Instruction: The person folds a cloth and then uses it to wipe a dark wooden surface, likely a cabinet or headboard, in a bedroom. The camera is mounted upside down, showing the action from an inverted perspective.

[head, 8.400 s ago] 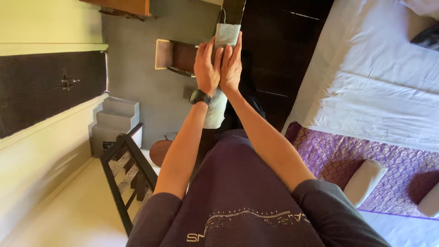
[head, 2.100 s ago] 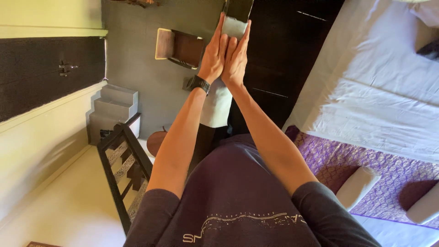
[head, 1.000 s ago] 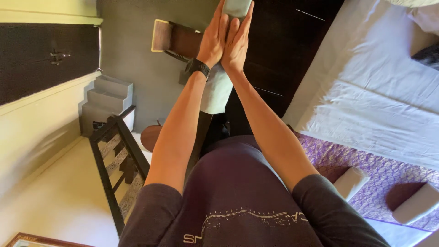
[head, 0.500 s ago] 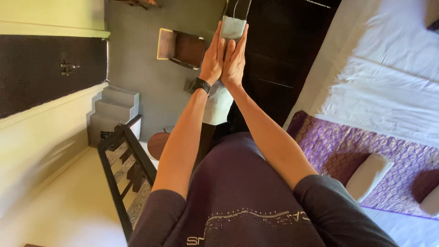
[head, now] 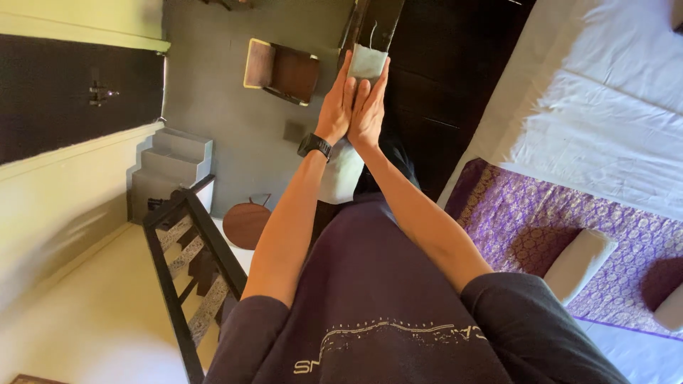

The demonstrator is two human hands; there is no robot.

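My left hand (head: 334,110) and my right hand (head: 368,110) are stretched out in front of me, palms pressed flat together. A small folded whitish-grey cloth (head: 368,62) is clamped between them and sticks out past the fingertips. Thin threads hang off its far edge. A black watch (head: 314,146) sits on my left wrist. My dark purple shirt (head: 384,306) fills the bottom of the view.
A bed with a white sheet (head: 605,107), a purple patterned runner (head: 541,213) and a small white cushion (head: 580,263) lies to the right. A wooden chair (head: 281,70) stands on the grey floor ahead, and a dark wooden rack (head: 185,263), a round wooden piece (head: 245,224) and grey steps (head: 171,171) are at left.
Both hands stay pressed together on the cloth. Only the view has swayed slightly, so the hands sit a little lower in frame than a second ago.
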